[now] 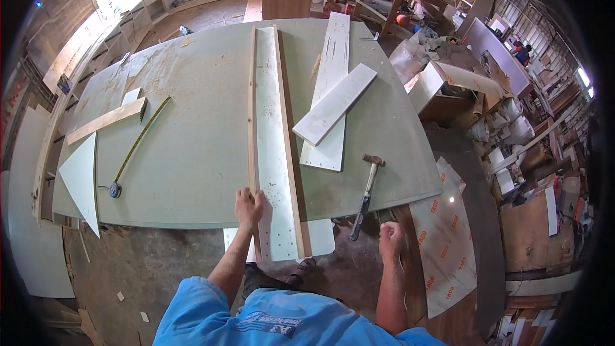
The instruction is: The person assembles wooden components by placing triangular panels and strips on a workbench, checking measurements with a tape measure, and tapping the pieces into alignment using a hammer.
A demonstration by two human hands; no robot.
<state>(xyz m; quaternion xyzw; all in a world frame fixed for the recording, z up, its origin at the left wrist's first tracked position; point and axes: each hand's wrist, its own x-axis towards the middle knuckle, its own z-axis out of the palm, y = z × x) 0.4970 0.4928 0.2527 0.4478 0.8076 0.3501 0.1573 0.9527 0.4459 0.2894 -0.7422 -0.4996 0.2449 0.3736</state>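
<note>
A long white board (268, 102) lies lengthwise on the green-grey table, its near end overhanging the front edge. Two narrow wooden strips run along its sides, a left strip (252, 109) and a right strip (286, 109). Small dark specks, too small to name, are scattered over the board. My left hand (248, 208) is closed around the left strip near the table's front edge. Past that edge on the right, my right hand (391, 241) is held as a fist; what is in it, if anything, is hidden. A claw hammer (368, 192) lies between my hands, its handle overhanging the edge.
On the table's (186, 154) left lie a tape measure (115, 189) with its yellow blade drawn out, a wooden piece (106, 122) and a white triangular panel (82, 179). Right of the long board, a short white board (335, 104) rests across another white board (330, 147). A printed sheet (442, 243) stands at right.
</note>
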